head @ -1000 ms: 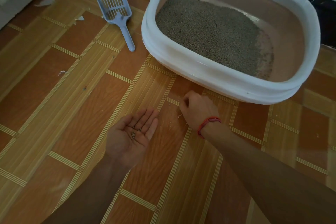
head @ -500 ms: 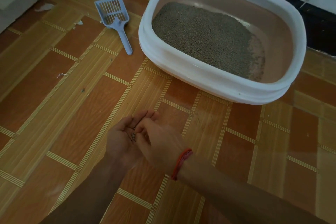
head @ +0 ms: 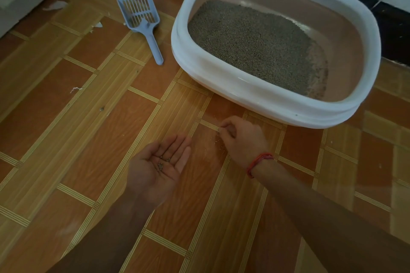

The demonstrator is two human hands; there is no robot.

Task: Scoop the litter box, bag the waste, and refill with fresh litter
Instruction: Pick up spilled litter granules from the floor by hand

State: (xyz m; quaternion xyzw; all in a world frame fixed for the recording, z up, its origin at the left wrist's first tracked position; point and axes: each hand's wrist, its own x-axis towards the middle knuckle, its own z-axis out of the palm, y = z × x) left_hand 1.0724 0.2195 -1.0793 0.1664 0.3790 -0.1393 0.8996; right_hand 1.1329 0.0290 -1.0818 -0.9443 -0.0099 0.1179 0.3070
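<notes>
**Grey grit, gathered pinch by pinch**

Stray granules (head: pixel 218 142) lie scattered on the wood-pattern floor (head: pixel 88 139), just in front of the litter box (head: pixel 255 97). The litter (head: pixel 248 44) inside leaves the box's right end bare. The right hand (head: pixel 243 137) has its fingers curled, the tips pinching at the scatter. The left hand (head: pixel 158 168) lies flat and palm-up nearby, carrying a few collected grains (head: pixel 160 164). They look tiny, hard, light and ready to roll, so a fingertip pinch into a level palm suits them. The slotted scoop (head: pixel 142 20) lies left of the box; its slots would likely let such grains through.
</notes>
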